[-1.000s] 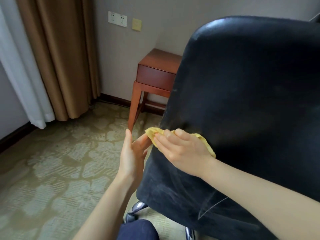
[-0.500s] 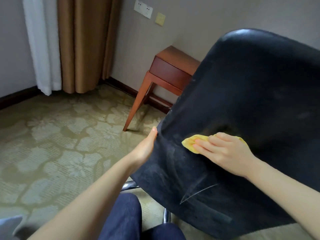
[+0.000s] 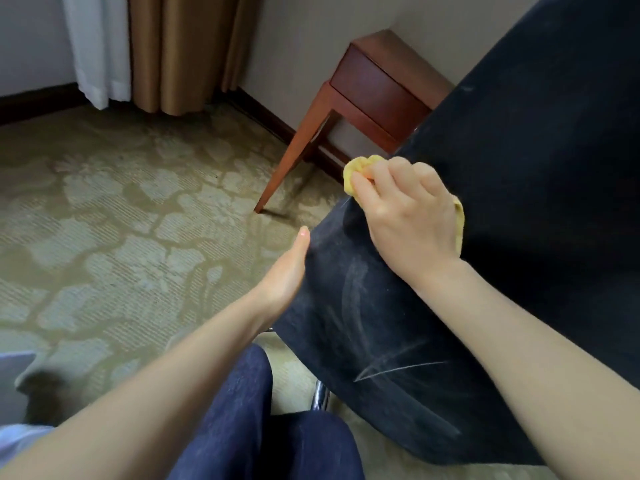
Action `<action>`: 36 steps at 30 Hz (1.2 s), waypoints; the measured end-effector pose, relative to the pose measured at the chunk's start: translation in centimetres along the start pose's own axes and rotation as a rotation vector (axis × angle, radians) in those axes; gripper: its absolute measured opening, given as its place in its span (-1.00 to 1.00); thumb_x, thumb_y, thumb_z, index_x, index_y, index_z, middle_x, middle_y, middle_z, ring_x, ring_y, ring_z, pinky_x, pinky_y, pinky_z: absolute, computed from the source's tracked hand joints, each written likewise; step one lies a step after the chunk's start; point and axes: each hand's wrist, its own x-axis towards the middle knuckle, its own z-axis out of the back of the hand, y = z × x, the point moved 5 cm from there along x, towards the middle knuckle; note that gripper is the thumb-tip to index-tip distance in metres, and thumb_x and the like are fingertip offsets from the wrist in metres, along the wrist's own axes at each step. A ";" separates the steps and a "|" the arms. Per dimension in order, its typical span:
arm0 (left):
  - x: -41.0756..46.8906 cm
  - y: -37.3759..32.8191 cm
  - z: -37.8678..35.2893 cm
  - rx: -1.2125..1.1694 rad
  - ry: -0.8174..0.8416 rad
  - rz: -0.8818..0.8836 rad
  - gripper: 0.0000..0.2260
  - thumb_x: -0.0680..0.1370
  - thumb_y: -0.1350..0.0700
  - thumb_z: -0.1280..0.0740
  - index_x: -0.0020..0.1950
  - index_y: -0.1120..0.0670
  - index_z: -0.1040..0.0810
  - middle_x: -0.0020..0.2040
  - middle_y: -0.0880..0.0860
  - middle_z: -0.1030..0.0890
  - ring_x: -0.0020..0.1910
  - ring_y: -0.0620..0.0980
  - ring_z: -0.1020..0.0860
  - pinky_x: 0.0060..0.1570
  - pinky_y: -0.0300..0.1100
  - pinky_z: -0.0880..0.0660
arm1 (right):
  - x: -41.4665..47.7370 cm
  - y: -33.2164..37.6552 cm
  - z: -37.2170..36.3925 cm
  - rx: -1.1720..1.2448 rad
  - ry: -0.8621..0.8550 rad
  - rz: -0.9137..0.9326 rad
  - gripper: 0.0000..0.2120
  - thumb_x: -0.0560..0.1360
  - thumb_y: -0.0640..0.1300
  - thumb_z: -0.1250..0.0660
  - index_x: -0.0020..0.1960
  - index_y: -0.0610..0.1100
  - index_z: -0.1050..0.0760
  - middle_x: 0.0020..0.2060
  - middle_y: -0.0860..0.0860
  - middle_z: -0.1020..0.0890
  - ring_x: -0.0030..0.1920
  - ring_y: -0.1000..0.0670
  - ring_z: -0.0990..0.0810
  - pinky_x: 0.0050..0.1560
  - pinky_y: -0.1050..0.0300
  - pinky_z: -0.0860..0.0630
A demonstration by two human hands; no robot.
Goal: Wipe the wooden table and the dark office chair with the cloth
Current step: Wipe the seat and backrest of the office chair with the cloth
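Two grips on dark office chair (image 3: 540, 188): right grip (image 3: 412, 220) clenches yellow cloth (image 3: 356, 169) at left edge; left grip (image 3: 287, 271) flat, bracing. Risk: cloth overruns edge, chair swivels.

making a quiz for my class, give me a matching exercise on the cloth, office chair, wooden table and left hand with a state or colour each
1 cloth
2 office chair
3 wooden table
4 left hand

a reddish-brown, behind the office chair
b yellow, bunched under the right hand
c flat against the office chair's edge
d dark with pale streaks

Pairs: 1-b, 2-d, 3-a, 4-c
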 end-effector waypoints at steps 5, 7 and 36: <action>1.2 1.2 0.7 -0.002 -0.073 0.003 -0.47 0.63 -0.20 0.11 0.48 0.03 -0.27 0.40 -0.11 -0.35 0.40 -0.13 -0.29 0.33 -0.22 -0.14 | 0.0 4.7 -3.7 0.052 0.127 0.102 -0.92 0.40 -0.21 -0.29 -0.19 -0.09 -0.56 -0.25 0.02 -0.52 -0.14 0.00 -0.42 -0.12 0.14 -0.31; 1.4 1.5 0.7 0.014 -0.092 0.003 -0.48 0.63 -0.19 0.11 0.49 0.02 -0.26 0.44 -0.08 -0.33 0.41 -0.14 -0.28 0.35 -0.21 -0.14 | -0.2 6.4 -5.1 0.065 0.210 0.163 -0.94 0.39 -0.12 -0.36 -0.16 -0.08 -0.58 -0.22 0.03 -0.53 -0.11 0.02 -0.45 -0.10 0.15 -0.33; 7.7 -1.1 1.0 0.038 -0.033 0.051 -0.38 0.60 -0.26 0.20 0.50 0.04 -0.26 0.49 0.09 -0.28 0.48 0.08 -0.21 0.48 0.05 -0.04 | -3.0 -1.5 -0.9 0.218 -0.080 -0.128 -0.77 0.52 -0.35 -0.33 0.13 -0.18 -0.64 -0.10 -0.08 -0.67 -0.09 -0.08 -0.41 -0.12 0.02 -0.36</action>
